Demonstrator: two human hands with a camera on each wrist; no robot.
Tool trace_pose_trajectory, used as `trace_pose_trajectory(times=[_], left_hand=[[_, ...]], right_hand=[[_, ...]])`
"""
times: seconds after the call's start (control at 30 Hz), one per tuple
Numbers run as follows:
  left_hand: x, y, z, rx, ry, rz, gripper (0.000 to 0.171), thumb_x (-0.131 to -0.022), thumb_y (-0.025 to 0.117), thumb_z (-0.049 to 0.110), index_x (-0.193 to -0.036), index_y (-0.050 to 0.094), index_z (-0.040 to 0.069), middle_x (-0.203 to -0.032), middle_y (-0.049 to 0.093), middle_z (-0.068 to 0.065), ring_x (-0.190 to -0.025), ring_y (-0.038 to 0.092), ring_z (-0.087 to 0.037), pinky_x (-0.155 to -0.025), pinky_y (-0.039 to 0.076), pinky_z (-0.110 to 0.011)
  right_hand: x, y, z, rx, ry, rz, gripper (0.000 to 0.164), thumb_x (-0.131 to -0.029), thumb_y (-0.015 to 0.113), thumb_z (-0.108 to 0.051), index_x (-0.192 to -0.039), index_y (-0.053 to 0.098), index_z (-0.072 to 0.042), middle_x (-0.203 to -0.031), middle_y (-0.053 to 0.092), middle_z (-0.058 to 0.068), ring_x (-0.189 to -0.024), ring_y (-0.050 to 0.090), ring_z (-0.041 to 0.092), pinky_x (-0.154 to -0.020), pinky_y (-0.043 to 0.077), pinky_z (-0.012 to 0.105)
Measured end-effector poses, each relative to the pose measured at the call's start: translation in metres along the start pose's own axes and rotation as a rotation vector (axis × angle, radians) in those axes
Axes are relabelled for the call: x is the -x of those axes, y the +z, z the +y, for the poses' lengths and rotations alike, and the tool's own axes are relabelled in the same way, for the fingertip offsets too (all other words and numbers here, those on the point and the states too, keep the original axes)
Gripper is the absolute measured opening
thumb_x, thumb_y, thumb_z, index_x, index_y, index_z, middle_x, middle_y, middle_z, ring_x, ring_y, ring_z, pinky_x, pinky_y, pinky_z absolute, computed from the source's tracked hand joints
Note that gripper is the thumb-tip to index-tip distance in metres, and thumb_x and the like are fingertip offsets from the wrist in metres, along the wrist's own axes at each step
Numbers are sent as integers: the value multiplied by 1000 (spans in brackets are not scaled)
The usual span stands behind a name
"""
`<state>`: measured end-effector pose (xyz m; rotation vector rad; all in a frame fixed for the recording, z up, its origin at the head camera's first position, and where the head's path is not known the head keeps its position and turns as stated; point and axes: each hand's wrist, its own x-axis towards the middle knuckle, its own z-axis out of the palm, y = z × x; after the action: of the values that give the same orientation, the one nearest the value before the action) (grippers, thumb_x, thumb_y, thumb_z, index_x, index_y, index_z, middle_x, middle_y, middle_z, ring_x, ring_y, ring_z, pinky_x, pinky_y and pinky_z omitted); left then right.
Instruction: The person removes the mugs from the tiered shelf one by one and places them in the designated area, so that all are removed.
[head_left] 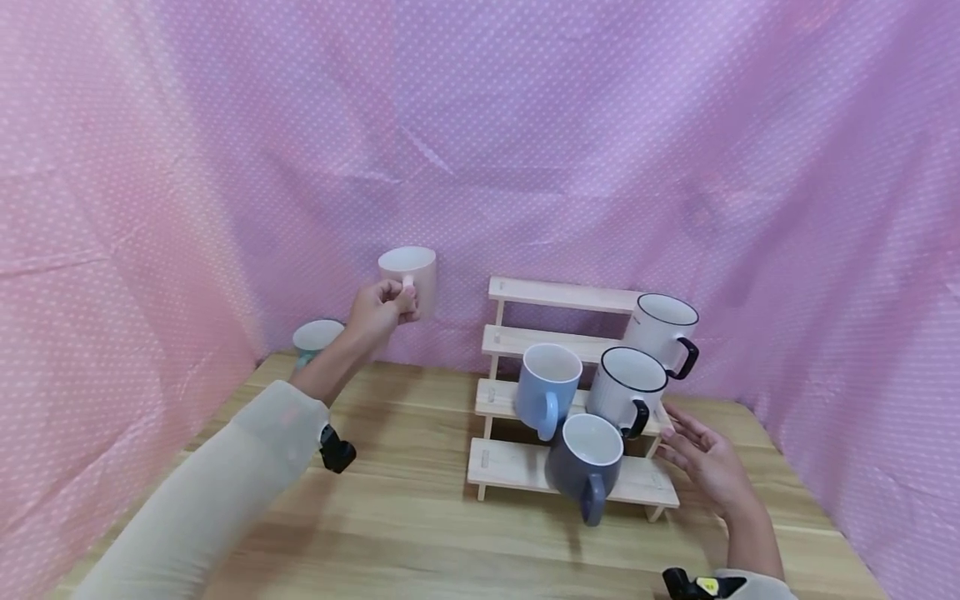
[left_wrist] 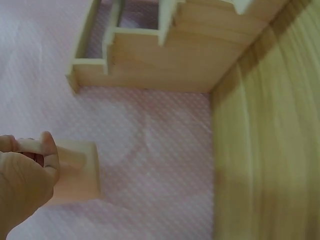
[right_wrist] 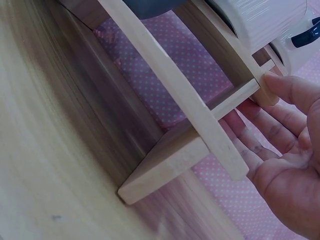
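Observation:
Up in front of the curtain, my left hand pinches the handle of a pale pink mug. In the left wrist view that mug hangs in the air, left of the rack's side. A stepped wooden rack stands right of centre. My right hand grips its right end, thumb on the end of a tier board and fingers behind. On the rack sit a light blue mug, a dark grey mug and two white mugs with black rims, one lower, one higher.
Beyond my left forearm a green mug, partly hidden by the arm, stands at the table's back left. The wood-grain table ends at a pink dotted curtain behind and on both sides.

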<state>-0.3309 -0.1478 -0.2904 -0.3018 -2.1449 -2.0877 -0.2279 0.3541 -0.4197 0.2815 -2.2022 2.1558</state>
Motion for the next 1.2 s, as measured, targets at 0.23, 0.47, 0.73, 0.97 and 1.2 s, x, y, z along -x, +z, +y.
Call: trace_pose_trajectory(times=[0.23, 0.47, 0.73, 0.97, 1.2], left_hand=[[8, -9, -26, 1, -37, -22, 24, -109, 50, 13, -114, 54, -10, -112, 53, -14, -111, 56, -28, -100, 55, -35], [16, -21, -50, -35, -58, -63, 30, -109, 51, 15, -119, 52, -13, -112, 54, -12, -110, 58, -27, -102, 54, -35], [23, -32, -80, -107, -52, -59, 33, -109, 52, 19, -119, 53, -13, -112, 56, -13, -105, 58, -23, -105, 51, -44], [28, -40, -108, -60, -48, -53, 29, -107, 54, 13, -115, 54, -15, -107, 58, -13, -100, 60, -17, -100, 55, -37], [32, -47, -127, -12, -47, -24, 28, -107, 54, 10, -113, 53, -17, -109, 58, -14, -98, 63, -18, -99, 56, -38]], right_hand=[[-1, -7, 2, -18, -2, -32, 62, -104, 58, -5, -154, 25, 12, -121, 66, -11, -108, 68, 9, -96, 57, 34], [1, -4, -1, -15, -11, -11, 63, -105, 57, -4, -153, 21, 17, -121, 66, -12, -108, 67, 7, -93, 58, 30], [0, -4, 0, -15, 31, 11, 64, -104, 59, -6, -155, 24, 12, -119, 67, -10, -108, 68, 7, -95, 57, 33], [1, -4, -1, -11, 29, 24, 64, -103, 61, -6, -154, 27, 12, -118, 66, -8, -107, 68, 7, -94, 58, 32], [0, -5, 1, 40, 31, 7, 68, -104, 61, -10, -155, 24, 13, -118, 66, -9, -108, 68, 7, -96, 57, 33]])
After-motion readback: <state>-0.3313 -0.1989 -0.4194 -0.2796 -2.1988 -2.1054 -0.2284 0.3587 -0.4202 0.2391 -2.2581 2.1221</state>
